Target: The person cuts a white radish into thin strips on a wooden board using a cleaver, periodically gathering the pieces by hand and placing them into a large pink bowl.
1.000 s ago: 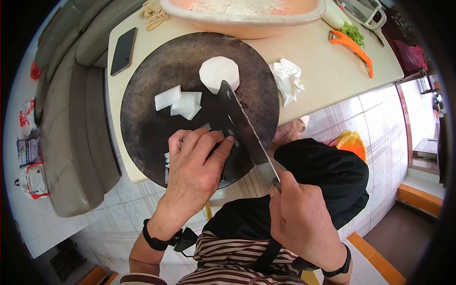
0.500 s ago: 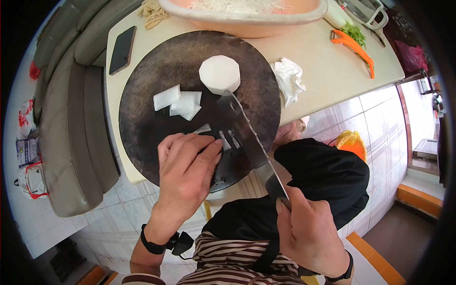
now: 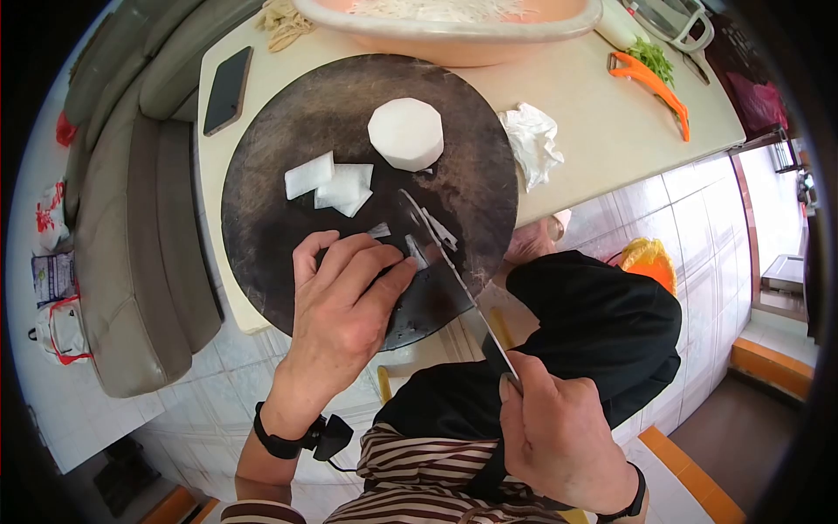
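My right hand (image 3: 567,432) grips the handle of a cleaver (image 3: 449,262), its blade angled down over the round dark chopping board (image 3: 288,105). Curled fingers of my left hand (image 3: 345,293) press on a thin white radish slice (image 3: 379,230), mostly hidden beneath them. Beside the left fingertips lies a cut strip (image 3: 416,251); another strip (image 3: 443,232) is just right of the blade. Several flat radish slices (image 3: 344,187) overlap beyond my left hand. A thick, faceted chunk of white radish (image 3: 406,134) stands near the board's far side.
At the table's far edge is a large basin (image 3: 454,39) with white shreds. A phone (image 3: 228,92) lies left of the board. To the right are crumpled tissue (image 3: 532,144), an orange peeler (image 3: 653,92) and green leaves (image 3: 650,61). A grey sofa (image 3: 140,262) stands at left.
The cleaver has come down and back toward me, its tip now away from the radish chunk. A cut strip has shifted to the blade's right side. My left hand stays nearly in place.
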`<control>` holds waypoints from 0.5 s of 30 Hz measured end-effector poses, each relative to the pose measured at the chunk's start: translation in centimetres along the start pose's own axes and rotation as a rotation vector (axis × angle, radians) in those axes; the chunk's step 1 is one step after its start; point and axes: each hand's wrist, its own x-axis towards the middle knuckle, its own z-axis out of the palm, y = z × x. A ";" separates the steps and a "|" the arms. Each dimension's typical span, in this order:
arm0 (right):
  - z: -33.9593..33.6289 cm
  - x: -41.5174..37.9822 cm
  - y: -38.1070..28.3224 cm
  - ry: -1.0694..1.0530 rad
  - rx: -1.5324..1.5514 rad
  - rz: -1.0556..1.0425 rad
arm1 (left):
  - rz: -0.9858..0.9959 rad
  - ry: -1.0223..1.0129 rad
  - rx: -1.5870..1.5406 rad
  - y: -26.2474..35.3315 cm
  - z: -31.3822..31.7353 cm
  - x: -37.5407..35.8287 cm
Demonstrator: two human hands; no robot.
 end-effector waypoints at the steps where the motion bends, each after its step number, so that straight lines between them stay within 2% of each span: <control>1: 0.0 0.0 0.0 -0.012 0.008 -0.001 | 0.009 0.005 0.002 -0.1 0.0 0.1; 11: 0.2 -0.1 -0.6 -0.069 -0.039 0.048 | 0.021 -0.001 0.008 -0.1 0.1 0.3; 15: 0.1 0.0 -0.7 -0.073 -0.130 -0.007 | 0.030 -0.002 -0.003 -0.4 0.1 0.2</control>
